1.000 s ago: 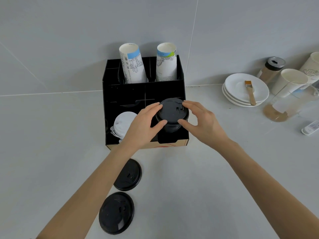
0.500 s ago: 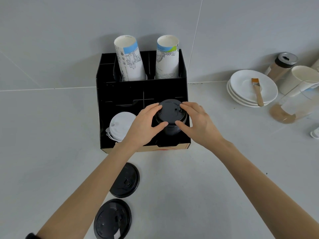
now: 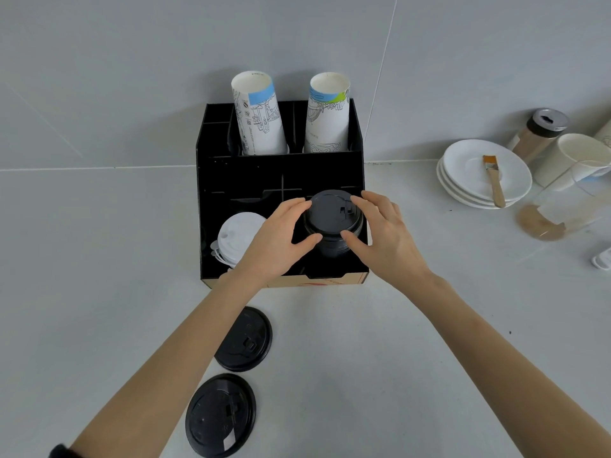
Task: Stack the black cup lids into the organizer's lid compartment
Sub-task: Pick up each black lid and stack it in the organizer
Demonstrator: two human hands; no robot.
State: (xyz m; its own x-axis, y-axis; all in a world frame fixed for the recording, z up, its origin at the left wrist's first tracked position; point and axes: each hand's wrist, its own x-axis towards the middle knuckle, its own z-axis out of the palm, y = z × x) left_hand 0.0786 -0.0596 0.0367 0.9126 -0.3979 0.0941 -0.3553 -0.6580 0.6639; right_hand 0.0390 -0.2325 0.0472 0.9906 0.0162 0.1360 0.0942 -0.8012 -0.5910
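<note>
Two black cup lids (image 3: 244, 339) lie unstacked on the counter (image 3: 363, 375) near its front edge, while a stack of black lids (image 3: 333, 223) is gripped by left hand (image 3: 276, 241) and right hand (image 3: 385, 238), fingers curled around it, in the organizer (image 3: 211, 206)'s front-right compartment.

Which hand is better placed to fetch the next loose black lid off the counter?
Left, probably. Both loose black lids lie on the counter beside the left forearm, below the left hand. The right hand would have to cross over, and can steady the lid stack.
</note>
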